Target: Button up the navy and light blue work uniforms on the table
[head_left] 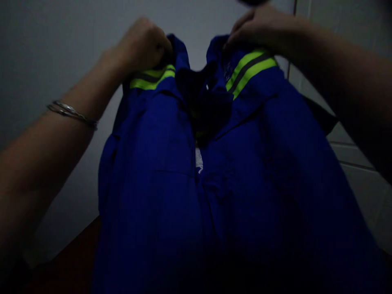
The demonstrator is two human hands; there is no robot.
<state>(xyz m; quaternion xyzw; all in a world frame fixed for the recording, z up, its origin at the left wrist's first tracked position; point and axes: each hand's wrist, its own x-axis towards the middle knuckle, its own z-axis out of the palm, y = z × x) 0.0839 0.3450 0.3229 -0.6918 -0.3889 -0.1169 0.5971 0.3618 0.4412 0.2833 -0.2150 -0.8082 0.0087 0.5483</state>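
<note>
A dark blue work garment (159,163) with yellow-green reflective bands hangs in front of me, its collar at the top and its front partly open. It looks like a work jacket or coverall; the lower part is lost in shadow. My left hand (145,45) is closed on the cloth at the left shoulder, beside the collar. At the opposite shoulder my right hand (260,28) grips the cloth, fingers bent over the edge. A small whitish patch (199,159) shows through the front gap. Thin bracelets (72,112) circle my left wrist.
A pale wall (76,32) stands behind the garment. At the right is a light panelled door or cabinet front (355,155). A dark reddish surface (76,253) lies low at the left. A dark object (252,2), too cut off to name, shows at the top edge. The light is dim.
</note>
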